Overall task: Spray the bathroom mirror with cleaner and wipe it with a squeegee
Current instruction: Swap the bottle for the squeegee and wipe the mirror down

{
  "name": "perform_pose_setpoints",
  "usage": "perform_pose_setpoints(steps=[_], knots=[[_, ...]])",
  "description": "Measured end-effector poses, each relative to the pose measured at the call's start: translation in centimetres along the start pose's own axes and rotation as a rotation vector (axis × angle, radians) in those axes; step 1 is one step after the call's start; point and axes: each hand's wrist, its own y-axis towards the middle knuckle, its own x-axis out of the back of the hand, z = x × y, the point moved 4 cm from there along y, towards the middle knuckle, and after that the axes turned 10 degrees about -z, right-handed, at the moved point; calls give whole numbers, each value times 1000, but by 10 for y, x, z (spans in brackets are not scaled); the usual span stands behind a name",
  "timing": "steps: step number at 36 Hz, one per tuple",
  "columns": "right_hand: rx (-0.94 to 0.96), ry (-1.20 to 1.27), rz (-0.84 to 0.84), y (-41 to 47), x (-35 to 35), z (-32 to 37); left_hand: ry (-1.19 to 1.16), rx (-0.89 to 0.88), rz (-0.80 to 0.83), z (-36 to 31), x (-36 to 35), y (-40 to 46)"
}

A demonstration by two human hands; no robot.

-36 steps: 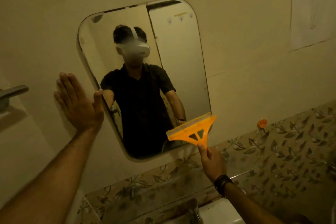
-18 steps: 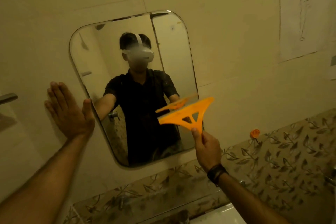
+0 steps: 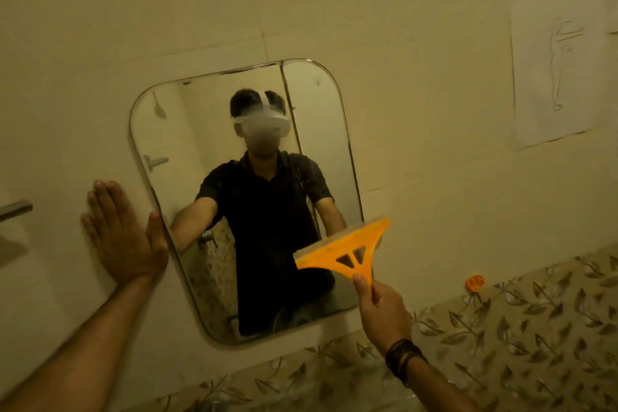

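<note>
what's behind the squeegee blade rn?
Behind the orange squeegee is the mirror's lower right edge and beige wall tile. The blade hides the mirror edge there; whether it touches the glass can't be told. The right hand grips the handle.

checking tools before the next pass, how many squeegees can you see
1. The orange squeegee is held by its handle in the right hand, its blade over the mirror's lower right edge. The left hand holds none, flat on the wall.
</note>
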Motion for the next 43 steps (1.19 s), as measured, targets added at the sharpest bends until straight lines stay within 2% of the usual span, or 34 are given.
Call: perform_pose_setpoints(steps=[4, 9, 16, 24, 35, 43], knots=[[-61, -61, 28, -19, -5, -21, -1, -6, -3, -1, 1, 0], [-54, -63, -23, -22, 2, -8, -9, -7, 10, -1, 1, 0], [83, 124, -143, 10, 16, 68, -27, 0, 21, -2, 3, 0], [195, 121, -259, 78, 27, 150, -63, -8, 17, -3, 5, 1], [290, 87, -286, 126, 31, 241, -70, -24, -4, -2, 6, 1], [315, 33, -201, 141, 6, 278, -31, -32, 18, 1, 4, -3]])
